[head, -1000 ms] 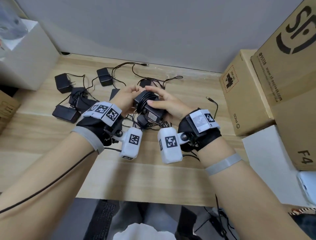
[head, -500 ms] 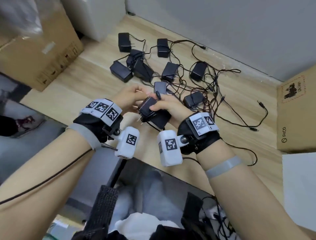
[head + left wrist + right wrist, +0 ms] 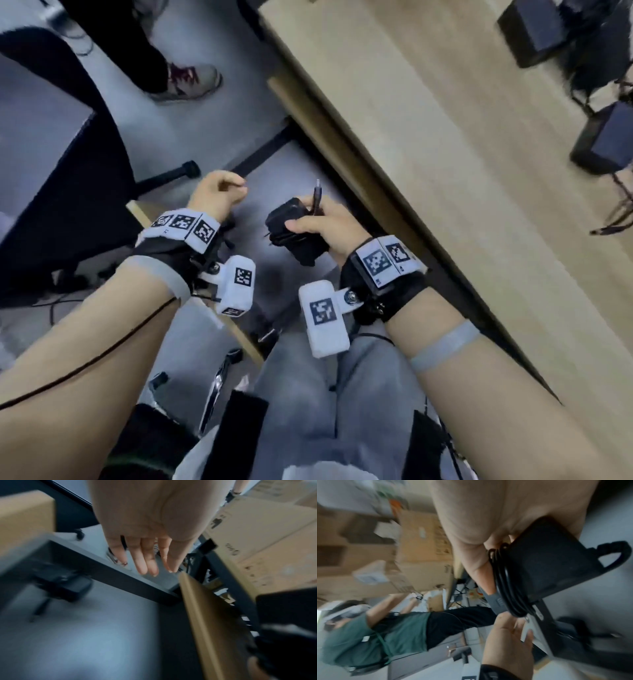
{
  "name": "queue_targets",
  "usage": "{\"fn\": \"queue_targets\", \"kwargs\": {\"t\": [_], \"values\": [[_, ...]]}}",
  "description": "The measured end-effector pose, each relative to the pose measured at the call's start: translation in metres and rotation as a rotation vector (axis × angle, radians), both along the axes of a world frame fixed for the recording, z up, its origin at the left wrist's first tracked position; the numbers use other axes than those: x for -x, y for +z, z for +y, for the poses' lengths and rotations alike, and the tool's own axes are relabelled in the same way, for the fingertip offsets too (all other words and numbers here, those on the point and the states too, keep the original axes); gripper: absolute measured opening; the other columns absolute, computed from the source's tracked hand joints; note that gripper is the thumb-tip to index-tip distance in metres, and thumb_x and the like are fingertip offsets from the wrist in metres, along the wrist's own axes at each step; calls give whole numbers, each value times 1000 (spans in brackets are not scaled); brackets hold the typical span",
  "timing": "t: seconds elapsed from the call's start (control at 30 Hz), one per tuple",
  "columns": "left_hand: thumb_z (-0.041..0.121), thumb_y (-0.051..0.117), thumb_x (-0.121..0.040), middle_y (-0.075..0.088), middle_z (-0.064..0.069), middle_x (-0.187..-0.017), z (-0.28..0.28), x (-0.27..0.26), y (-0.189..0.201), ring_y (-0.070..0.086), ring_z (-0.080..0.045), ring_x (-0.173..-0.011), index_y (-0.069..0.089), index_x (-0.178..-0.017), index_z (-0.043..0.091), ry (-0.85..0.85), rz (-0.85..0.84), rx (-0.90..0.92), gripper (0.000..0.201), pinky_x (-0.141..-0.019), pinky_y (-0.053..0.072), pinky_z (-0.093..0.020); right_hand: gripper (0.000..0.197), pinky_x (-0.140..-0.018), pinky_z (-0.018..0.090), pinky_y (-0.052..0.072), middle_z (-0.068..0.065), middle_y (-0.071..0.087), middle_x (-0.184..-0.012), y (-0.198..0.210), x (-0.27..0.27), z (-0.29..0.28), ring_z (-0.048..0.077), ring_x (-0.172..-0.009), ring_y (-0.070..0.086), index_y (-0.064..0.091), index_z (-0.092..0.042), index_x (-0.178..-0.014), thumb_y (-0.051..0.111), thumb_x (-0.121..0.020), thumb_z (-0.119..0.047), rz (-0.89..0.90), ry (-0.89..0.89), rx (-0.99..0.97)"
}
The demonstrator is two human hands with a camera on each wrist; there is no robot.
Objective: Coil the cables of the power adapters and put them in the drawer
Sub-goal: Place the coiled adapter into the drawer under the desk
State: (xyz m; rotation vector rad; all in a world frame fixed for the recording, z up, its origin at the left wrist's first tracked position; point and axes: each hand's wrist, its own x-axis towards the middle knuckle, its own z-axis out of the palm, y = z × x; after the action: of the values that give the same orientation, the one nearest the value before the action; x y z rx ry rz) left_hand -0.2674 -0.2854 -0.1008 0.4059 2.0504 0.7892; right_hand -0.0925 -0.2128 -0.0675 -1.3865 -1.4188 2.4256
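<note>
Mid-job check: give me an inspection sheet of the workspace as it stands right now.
Surface: wooden desk, seen from its front edge.
Job's things: coiled adapter off the desk, above the open drawer; another adapter already lies inside.
Clutter: loose adapters on the desk's far side.
Hands: right hand grips the coiled adapter; left hand holds nothing, over the drawer.
Cables: wound round the held adapter, plug tip sticking up; loose leads by the desk adapters.
Surroundings: cardboard boxes, another person's shoe on the floor.
</note>
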Motion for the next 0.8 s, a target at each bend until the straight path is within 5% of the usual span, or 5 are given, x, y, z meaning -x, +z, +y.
{"fn": "queue_targets", "kwargs": {"t": [0.2,0.37,0.67,0.73,0.8], "values": [[13,75,-72,8,-7,-156,-75,14,-51,16,-28,-141,36,-137,27,221,501,304,77,-111,21,-41,10,-50,20,52,1,65,-57,-102,32,-46,9,-48,62,61,1,-79,55,-84,6,-142,-59,254],[8,74,-75,23,-11,-152,-119,33,-91,30,-27,-137,6,-149,11,477,142,236,100,-113,28,-38,5,-52,24,52,2,68,-60,-165,52,-69,15,-52,65,61,-4,-86,59,-87,-9,-252,43,283],[4,63,-78,65,-6,-110,-142,36,-108,62,-21,-101,52,-121,14,392,13,14,45,-95,49,-42,24,-67,32,51,4,67,-76,-202,86,-77,24,-77,65,67,-25,-59,65,-83,-28,-465,194,55],[10,63,-75,66,-6,-112,-142,35,-107,63,-22,-103,52,-120,18,396,-23,-14,47,-95,49,-43,9,-79,37,50,14,62,-105,-202,86,-75,31,-105,60,68,-19,-89,62,-87,-25,-486,182,108],[14,61,-73,65,-6,-114,-142,33,-105,62,-22,-104,51,-122,20,407,-51,-32,50,-96,49,-43,45,-80,30,49,16,48,-135,-200,85,-73,31,-124,49,46,-5,-129,56,-91,-25,-521,209,186]]}}
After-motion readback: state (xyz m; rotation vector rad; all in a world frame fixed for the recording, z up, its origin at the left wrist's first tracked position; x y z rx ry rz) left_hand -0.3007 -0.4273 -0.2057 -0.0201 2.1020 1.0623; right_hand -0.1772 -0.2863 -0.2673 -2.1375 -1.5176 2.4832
